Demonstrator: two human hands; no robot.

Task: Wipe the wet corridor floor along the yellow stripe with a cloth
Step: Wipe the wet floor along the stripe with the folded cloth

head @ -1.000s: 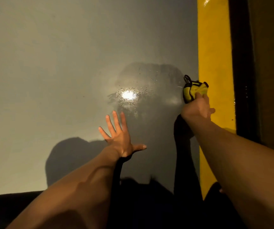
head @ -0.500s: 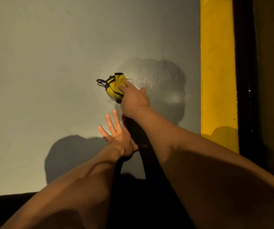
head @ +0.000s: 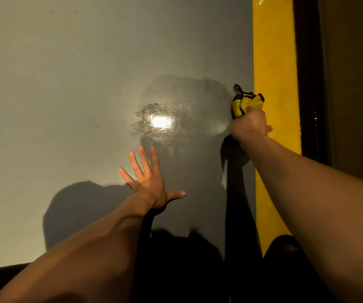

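Observation:
My right hand (head: 250, 124) presses a bunched yellow cloth (head: 244, 103) with black trim onto the grey floor, right at the left edge of the yellow stripe (head: 274, 62). A dark wet patch (head: 176, 101) spreads left of the cloth, with a bright light reflection in its middle. My left hand (head: 150, 182) lies flat on the floor below that patch, fingers spread, holding nothing.
A dark strip (head: 309, 73) and a brown surface (head: 355, 84) run along the right of the yellow stripe. Dry grey floor (head: 56, 84) extends left and ahead. My body's shadow covers the floor near the bottom edge.
My right hand has swept the cloth from the left side of the wet patch back right to the stripe's edge. The left hand has stayed planted.

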